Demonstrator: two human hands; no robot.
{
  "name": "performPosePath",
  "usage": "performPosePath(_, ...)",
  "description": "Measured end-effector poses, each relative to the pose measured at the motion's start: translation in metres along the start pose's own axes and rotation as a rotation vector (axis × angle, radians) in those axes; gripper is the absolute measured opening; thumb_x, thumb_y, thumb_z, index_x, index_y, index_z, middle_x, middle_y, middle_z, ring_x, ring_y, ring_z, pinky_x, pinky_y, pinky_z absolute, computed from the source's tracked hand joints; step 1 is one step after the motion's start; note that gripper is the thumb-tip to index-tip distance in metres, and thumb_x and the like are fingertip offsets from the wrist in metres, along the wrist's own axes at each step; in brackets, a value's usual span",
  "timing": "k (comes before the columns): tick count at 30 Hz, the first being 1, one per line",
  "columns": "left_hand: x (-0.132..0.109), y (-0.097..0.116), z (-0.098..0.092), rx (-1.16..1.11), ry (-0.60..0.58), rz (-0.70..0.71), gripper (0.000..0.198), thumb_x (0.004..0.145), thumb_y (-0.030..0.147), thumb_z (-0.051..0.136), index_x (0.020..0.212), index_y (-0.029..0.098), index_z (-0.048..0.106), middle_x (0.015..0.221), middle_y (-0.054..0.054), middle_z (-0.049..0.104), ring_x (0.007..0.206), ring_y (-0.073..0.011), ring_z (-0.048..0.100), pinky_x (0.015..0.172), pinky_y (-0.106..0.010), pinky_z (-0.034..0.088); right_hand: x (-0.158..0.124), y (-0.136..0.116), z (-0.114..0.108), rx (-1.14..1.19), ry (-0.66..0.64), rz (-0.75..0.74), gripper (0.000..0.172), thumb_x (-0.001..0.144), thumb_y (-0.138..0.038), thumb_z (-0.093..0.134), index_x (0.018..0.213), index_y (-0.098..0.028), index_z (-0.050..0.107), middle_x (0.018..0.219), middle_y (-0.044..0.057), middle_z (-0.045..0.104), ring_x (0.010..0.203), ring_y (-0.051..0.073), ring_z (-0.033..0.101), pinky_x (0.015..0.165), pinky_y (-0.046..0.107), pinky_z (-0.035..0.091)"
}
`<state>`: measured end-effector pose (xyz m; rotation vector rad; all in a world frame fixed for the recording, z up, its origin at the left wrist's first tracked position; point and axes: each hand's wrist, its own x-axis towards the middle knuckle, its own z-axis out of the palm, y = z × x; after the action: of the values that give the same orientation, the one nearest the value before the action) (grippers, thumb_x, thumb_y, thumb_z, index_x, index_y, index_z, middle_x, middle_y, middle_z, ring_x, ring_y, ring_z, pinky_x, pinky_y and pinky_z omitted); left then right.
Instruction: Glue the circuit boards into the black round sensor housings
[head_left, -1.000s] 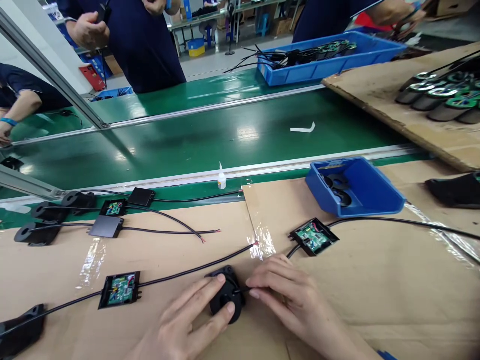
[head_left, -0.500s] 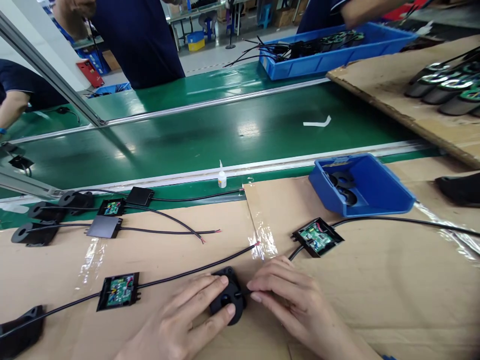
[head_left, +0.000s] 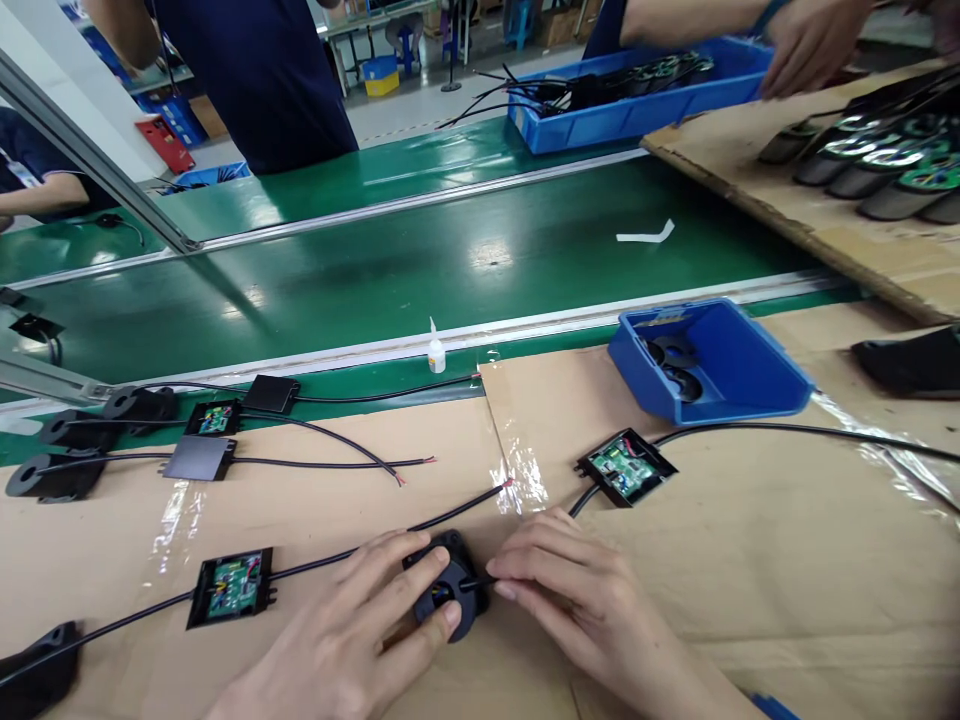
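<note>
Left hand (head_left: 352, 640) pinned the small, stiff, light ring housing (head_left: 448, 595) at six o'clock on the tabletop (head_left: 750, 560), right hand (head_left: 577, 600) pinching its thin wire (head_left: 480, 580).

Black round housing (head_left: 448, 590) under the left hand's fingers (head_left: 420, 575); black cable (head_left: 480, 581) at the right hand's fingertips (head_left: 501, 590). Beyond the fingers: green circuit board in a black case (head_left: 626, 467), blue bin (head_left: 739, 365), glossy green conveyor belt (head_left: 375, 280) with a white strip (head_left: 645, 235). All rest on tan cardboard (head_left: 750, 560).
</note>
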<state>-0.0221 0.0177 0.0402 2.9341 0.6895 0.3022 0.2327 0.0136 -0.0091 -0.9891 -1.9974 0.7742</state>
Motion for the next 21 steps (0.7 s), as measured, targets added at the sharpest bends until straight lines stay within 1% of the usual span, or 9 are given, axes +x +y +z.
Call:
performPosePath(5, -0.002, 0.001, 0.003, 0.020, -0.040, 0.009, 0.039, 0.099, 0.012, 0.033, 0.126, 0.017, 0.061, 0.130, -0.015, 0.062, 0.133, -0.0296, 0.046, 0.095, -0.045, 0.056, -0.001, -0.002, 0.002, -0.043, 0.042, -0.036, 0.017, 0.088, -0.006, 0.058, 0.095, -0.019, 0.067, 0.081, 0.002, 0.069, 0.073, 0.014, 0.061, 0.071, 0.030, 0.049)
performPosePath(9, -0.009, 0.000, 0.014, 0.001, 0.002, 0.006, 0.038, 0.099, 0.015, 0.034, 0.128, 0.017, 0.059, 0.139, -0.014, 0.055, 0.139, -0.0311, 0.037, 0.097, -0.045, 0.054, -0.003, -0.001, 0.004, -0.053, 0.073, -0.057, 0.018, 0.088, -0.005, 0.057, 0.094, -0.018, 0.067, 0.079, 0.002, 0.069, 0.072, 0.013, 0.061, 0.071, 0.030, 0.049)
performPosePath(11, -0.008, 0.000, 0.017, -0.010, 0.012, 0.005, 0.036, 0.099, 0.015, 0.037, 0.126, 0.017, 0.060, 0.141, -0.013, 0.053, 0.140, -0.0300, 0.036, 0.100, -0.045, 0.052, -0.003, -0.001, 0.004, -0.048, 0.083, -0.059, 0.018, 0.087, -0.005, 0.057, 0.094, -0.018, 0.067, 0.079, 0.002, 0.069, 0.071, 0.013, 0.061, 0.069, 0.030, 0.049)
performPosePath(13, -0.004, 0.000, 0.016, 0.002, 0.036, 0.009, 0.034, 0.097, 0.012, 0.039, 0.122, 0.017, 0.062, 0.137, -0.012, 0.057, 0.139, -0.0278, 0.039, 0.103, -0.044, 0.051, -0.002, -0.001, 0.005, -0.041, 0.089, -0.061, 0.019, 0.088, -0.005, 0.056, 0.094, -0.019, 0.067, 0.078, 0.002, 0.069, 0.070, 0.014, 0.061, 0.069, 0.031, 0.049)
performPosePath(15, 0.002, 0.001, 0.012, 0.036, 0.030, 0.020, 0.031, 0.096, 0.011, 0.042, 0.116, 0.017, 0.064, 0.132, -0.011, 0.061, 0.135, -0.0272, 0.044, 0.103, -0.045, 0.051, -0.001, 0.000, 0.005, -0.041, 0.089, -0.063, 0.018, 0.088, -0.006, 0.056, 0.094, -0.019, 0.067, 0.077, 0.002, 0.069, 0.070, 0.014, 0.062, 0.070, 0.031, 0.050)
performPosePath(18, 0.009, 0.005, 0.010, 0.084, -0.013, 0.009, 0.023, 0.093, 0.013, 0.050, 0.108, 0.017, 0.066, 0.129, -0.011, 0.064, 0.130, -0.0310, 0.050, 0.102, -0.050, 0.050, 0.000, 0.000, 0.004, -0.056, 0.086, -0.073, 0.017, 0.089, -0.006, 0.057, 0.094, -0.019, 0.067, 0.077, 0.002, 0.070, 0.069, 0.013, 0.062, 0.070, 0.030, 0.050)
performPosePath(19, 0.010, 0.007, 0.012, 0.088, 0.014, -0.006, 0.020, 0.092, 0.016, 0.053, 0.106, 0.017, 0.066, 0.128, -0.012, 0.064, 0.129, -0.0323, 0.051, 0.103, -0.053, 0.049, 0.000, -0.001, 0.003, -0.079, 0.090, -0.078, 0.017, 0.089, -0.006, 0.057, 0.095, -0.019, 0.067, 0.080, 0.002, 0.070, 0.071, 0.014, 0.063, 0.071, 0.030, 0.050)
performPosePath(21, 0.010, 0.010, 0.020, 0.087, 0.117, -0.033, 0.017, 0.091, 0.025, 0.057, 0.102, 0.017, 0.066, 0.125, -0.014, 0.065, 0.129, -0.0337, 0.051, 0.105, -0.058, 0.044, -0.005, -0.005, 0.003, -0.172, 0.145, -0.080, 0.017, 0.088, -0.008, 0.058, 0.096, -0.020, 0.067, 0.086, 0.005, 0.071, 0.078, 0.017, 0.064, 0.073, 0.032, 0.051)
